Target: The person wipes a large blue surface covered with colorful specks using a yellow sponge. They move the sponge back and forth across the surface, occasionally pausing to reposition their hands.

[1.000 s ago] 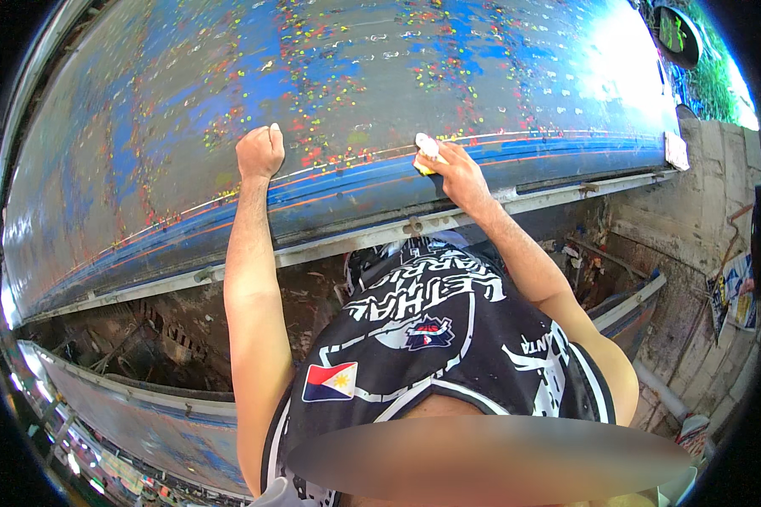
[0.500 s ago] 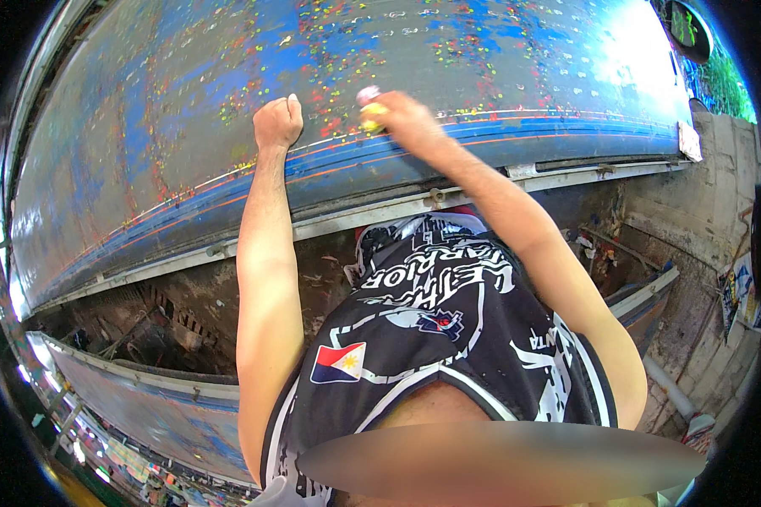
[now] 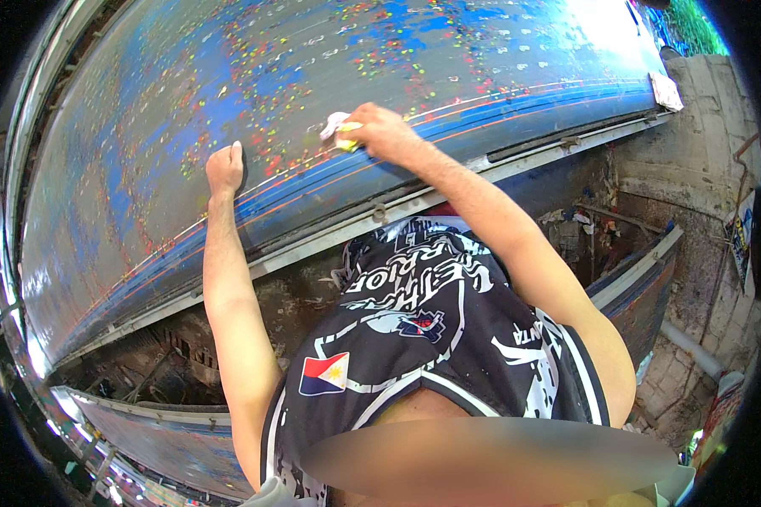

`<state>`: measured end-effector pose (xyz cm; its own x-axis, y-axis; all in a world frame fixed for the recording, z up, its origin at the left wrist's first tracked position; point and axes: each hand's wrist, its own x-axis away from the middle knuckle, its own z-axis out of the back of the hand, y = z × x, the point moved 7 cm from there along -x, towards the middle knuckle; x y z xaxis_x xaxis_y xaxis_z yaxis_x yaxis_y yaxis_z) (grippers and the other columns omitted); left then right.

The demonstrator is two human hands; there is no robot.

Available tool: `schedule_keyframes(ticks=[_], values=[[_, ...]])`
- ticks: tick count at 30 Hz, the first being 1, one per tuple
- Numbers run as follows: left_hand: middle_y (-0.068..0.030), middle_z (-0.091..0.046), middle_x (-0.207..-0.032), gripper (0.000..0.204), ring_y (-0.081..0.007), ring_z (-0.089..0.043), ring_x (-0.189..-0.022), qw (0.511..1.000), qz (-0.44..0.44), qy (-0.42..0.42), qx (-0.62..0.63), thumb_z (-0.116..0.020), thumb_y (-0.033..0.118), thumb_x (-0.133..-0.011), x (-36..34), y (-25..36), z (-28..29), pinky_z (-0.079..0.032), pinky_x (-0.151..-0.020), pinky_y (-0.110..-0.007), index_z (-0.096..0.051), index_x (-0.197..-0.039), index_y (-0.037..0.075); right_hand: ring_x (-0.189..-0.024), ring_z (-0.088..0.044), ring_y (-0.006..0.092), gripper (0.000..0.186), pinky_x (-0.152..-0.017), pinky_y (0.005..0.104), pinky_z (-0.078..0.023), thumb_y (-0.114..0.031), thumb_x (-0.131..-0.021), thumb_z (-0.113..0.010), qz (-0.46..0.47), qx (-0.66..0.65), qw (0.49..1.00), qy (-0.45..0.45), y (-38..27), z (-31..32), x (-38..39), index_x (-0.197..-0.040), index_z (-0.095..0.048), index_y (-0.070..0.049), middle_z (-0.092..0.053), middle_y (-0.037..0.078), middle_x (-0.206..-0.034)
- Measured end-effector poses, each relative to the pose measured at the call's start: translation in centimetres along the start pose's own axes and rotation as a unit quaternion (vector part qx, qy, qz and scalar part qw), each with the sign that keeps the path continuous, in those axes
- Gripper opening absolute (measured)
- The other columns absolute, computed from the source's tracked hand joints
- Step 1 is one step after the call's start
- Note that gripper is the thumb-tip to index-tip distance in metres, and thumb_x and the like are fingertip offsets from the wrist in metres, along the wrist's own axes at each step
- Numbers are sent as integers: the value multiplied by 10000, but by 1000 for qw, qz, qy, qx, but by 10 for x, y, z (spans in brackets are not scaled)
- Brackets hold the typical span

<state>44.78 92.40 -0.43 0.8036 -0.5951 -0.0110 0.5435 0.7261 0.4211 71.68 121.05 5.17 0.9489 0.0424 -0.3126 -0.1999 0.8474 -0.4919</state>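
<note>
My right hand (image 3: 382,131) has a closed grip, fingers curled round a crumpled white-and-yellow wad, apparently cloth (image 3: 335,128). The wad sits inside the near edge of the long grey-and-blue desk, spotted with red and yellow paint (image 3: 296,93), and appears to touch its top. My left hand (image 3: 223,171) is clenched, thumb up, to the left along that edge; I see nothing in it, though its palm is hidden.

Risks, in my judgement: the white end pokes out beyond my fingers, so raised spots could snag it and pull the wad loose. Dropped, it could roll over the pale metal rail on the near edge (image 3: 330,239) into the dark, cluttered gap (image 3: 177,359). If the top is slick, my left fist could slide and tip my lean.

Not verified: the wad's underside, and my right fingertips beneath it. I cannot tell whether the paint is wet. Glare whitens the desk's far right corner; the far edge is partly cut off.
</note>
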Motion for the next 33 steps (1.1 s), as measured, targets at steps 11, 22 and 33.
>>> schedule_keyframes(ticks=[11,22,33], values=[[-210,-698,-672,634,-357,-638,-632,971,202,-112,52,-566,510,-1045,-20,22,-30,-464,-682,-544,-711,-782,-49,-1179,-691,376,461,-1056,470,-580,-22,-901,-711,-175,152,972,37,244,229,191,-1304,-795,-229,-747,99,-1315],[-103,-597,-708,405,-264,-599,-652,915,-63,219,333,-533,183,-1082,-58,444,-136,-474,-649,-416,-578,-713,24,-1251,-678,377,498,-1047,484,-595,-109,-880,-755,105,35,992,-64,201,185,156,-1371,-682,-139,-678,159,-1346],[-155,-587,-750,328,-368,-629,-703,955,-59,180,227,-598,191,-1063,-66,496,-189,-508,-646,-462,-606,-778,29,-1138,-714,364,394,-931,483,-631,-60,-894,-721,14,141,990,5,391,182,-55,-1279,-747,-142,-720,131,-1271]])
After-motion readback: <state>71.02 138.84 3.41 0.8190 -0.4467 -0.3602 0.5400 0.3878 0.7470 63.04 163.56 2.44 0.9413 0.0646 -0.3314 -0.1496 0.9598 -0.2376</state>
